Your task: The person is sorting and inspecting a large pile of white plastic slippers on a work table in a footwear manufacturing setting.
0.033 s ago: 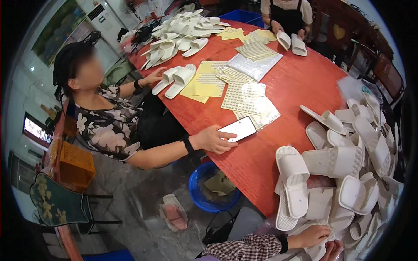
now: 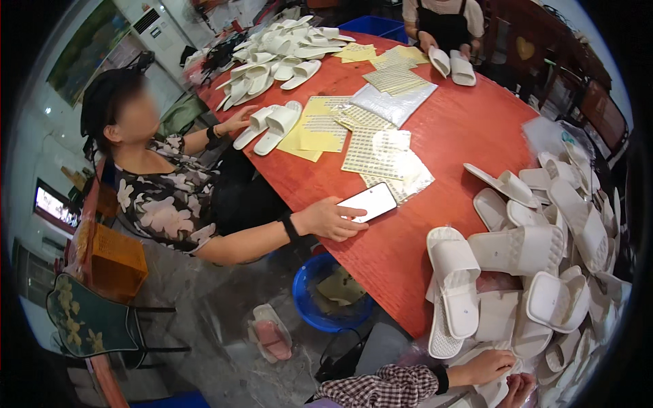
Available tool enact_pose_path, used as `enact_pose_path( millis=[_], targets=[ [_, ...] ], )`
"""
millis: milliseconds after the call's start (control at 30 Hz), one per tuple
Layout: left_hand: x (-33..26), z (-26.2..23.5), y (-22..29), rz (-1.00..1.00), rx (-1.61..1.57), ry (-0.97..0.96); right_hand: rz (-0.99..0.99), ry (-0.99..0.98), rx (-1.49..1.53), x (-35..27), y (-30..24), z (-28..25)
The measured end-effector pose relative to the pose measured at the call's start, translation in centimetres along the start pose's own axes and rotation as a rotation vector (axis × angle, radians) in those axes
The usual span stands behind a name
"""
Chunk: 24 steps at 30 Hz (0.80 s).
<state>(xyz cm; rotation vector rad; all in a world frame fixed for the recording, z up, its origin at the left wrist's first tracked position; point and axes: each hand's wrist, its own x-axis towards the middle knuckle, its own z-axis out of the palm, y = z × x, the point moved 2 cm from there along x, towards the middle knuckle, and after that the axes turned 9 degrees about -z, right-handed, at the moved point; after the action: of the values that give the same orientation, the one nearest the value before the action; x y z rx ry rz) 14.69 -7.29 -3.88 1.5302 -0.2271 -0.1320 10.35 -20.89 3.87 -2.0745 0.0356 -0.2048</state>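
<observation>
Your left hand (image 2: 484,367) curls its fingers at a white slipper (image 2: 495,390) at the table's near right, your right hand (image 2: 519,389) beside it with fingers bent; whether either grips cannot be told. A heap of slippers (image 2: 520,250) lies just beyond. Left, a co-worker (image 2: 166,200) holds a phone (image 2: 374,202) over the red table (image 2: 469,136).

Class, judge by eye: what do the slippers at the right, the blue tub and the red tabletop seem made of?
Slippers: probably foam or soft plastic, matt off-white; thick, textured soles suggest it.
Blue tub: likely smooth plastic, from its even colour and slight sheen.
Red tabletop: painted wood or a covering; the streaky, faintly shiny surface leaves it open.
</observation>
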Motion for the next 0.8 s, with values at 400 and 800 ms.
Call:
enact_pose_path(
  millis=[400,800],
  targets=[
    [-0.4,-0.9,1.7,-0.056,0.082,-0.082,0.086,-0.011,-0.053,-0.6,-0.5,-0.7],
    [-0.1,-2.7,3.6,-0.127,0.239,-0.071,0.274,0.059,0.579,0.3,1.8,2.5]
  ],
)
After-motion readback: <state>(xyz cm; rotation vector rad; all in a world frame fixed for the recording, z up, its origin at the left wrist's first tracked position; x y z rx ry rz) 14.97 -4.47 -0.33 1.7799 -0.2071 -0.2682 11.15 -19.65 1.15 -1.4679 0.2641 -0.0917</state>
